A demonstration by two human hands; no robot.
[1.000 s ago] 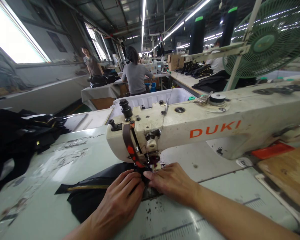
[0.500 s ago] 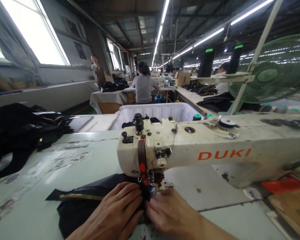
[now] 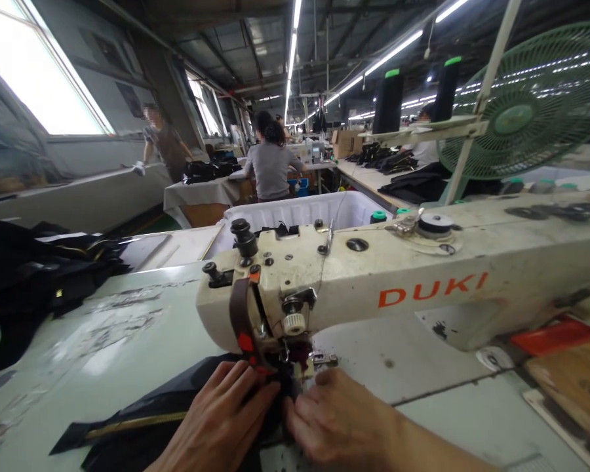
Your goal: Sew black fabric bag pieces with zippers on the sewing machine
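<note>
A black fabric piece [image 3: 172, 388] with a gold-toothed zipper [image 3: 135, 423] lies on the pale green table and runs under the head of a white sewing machine [image 3: 347, 278]. My left hand [image 3: 219, 413] rests flat on this fabric, its fingers stretched toward the needle area. Just right of the presser foot, my right hand [image 3: 339, 414] has its fingers curled and pressed on the fabric's edge. The needle and the fingertips there are partly hidden. A brown strap [image 3: 240, 314] hangs down the machine's front, close to my left fingertips.
More black pieces with gold zippers [image 3: 54, 269] are heaped at the left. Behind the machine stands a white bin [image 3: 295, 210]. Thread cones [image 3: 388, 101] and a green fan [image 3: 516, 118] are at the right. Co-workers [image 3: 273, 164] are farther back.
The view has shifted, so the machine appears lower and farther left. The zipper end of the fabric has swung down and left. Both hands stay beside the presser foot.
</note>
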